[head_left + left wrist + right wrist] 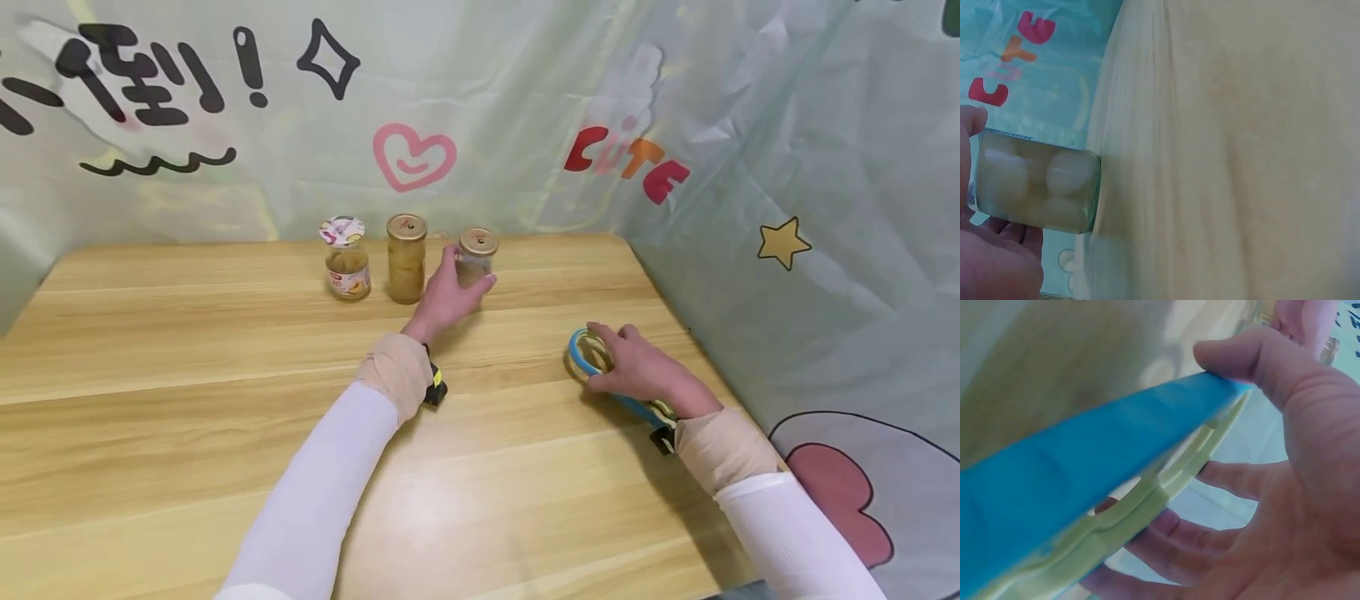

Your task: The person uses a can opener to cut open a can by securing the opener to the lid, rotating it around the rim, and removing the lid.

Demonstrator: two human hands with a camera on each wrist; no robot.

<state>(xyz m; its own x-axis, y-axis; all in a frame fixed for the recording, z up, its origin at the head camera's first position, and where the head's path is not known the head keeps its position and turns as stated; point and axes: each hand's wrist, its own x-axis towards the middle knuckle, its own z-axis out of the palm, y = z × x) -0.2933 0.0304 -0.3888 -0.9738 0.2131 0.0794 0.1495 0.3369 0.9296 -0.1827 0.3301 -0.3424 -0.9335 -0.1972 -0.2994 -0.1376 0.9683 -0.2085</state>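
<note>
At the table's back, my left hand grips a glass jar with a gold lid. Pale round pieces in liquid show through its glass in the left wrist view, and the thumb and fingers lie on either side. Whether the jar's base touches the table I cannot tell. On the right, my right hand holds a blue and yellow-green jar opener low over the wood. Its thumb lies on the blue edge and the fingers curl under the light-green, notched side. The palm hides part of the opener from the head view.
Left of the held jar stand a tall gold-lidded jar with yellowish contents and a shorter jar with a patterned white lid. Printed cloth hangs behind the wooden table and along its right side.
</note>
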